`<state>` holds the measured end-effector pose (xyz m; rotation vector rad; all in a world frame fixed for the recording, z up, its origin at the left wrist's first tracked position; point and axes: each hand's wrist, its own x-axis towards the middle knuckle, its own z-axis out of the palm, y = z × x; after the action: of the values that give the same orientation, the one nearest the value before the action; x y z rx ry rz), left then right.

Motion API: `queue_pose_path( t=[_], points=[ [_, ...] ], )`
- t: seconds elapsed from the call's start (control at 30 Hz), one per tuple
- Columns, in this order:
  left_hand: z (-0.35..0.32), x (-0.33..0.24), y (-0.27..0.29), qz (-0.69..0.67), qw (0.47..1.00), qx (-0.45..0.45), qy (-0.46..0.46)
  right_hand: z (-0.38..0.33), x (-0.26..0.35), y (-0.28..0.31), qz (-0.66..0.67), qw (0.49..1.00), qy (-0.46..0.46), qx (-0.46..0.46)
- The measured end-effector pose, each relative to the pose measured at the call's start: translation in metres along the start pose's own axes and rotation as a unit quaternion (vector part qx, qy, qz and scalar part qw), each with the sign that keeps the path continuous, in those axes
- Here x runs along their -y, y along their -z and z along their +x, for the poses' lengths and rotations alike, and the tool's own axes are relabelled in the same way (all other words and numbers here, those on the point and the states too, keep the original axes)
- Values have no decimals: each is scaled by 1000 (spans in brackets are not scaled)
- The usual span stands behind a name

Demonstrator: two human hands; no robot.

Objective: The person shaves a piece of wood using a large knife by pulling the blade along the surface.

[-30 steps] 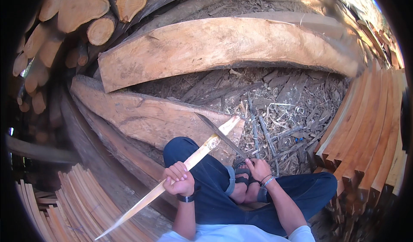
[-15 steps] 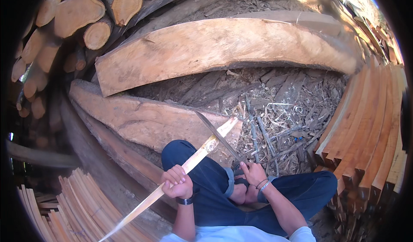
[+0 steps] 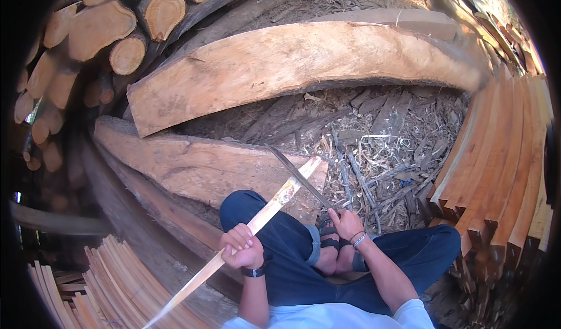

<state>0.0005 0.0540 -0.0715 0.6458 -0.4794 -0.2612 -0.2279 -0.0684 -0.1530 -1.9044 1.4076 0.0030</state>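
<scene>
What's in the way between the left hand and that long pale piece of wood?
Nothing visible: the left hand is wrapped right around the pale wood. The dark blade, held in the right hand, crosses it farther up.

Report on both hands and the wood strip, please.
Left hand gripping pale wood strip. Right hand holding long blade. Blade across strip near far end. Left leg showing behind strip.
</scene>
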Motion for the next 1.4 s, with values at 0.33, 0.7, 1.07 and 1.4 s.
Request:
queue_pose_path(
  t=[0.33, 0.7, 1.07, 1.4],
  points=[
    [0, 0, -3, 6, 1000, 5, 1, 6, 1, 2, 15, 999, -36, 32],
    [-1, 0, 0, 3, 1000, 7, 2, 0, 1, -7, 53, 998, -3, 39],
    [-2, -1, 0, 4, 1000, 8, 3, 1, 2, 3, -10, 999, 22, 32],
    [-2, -1, -1, 4, 1000, 12, 0, 5, 4, 9, -17, 998, 16, 57]
  ],
)
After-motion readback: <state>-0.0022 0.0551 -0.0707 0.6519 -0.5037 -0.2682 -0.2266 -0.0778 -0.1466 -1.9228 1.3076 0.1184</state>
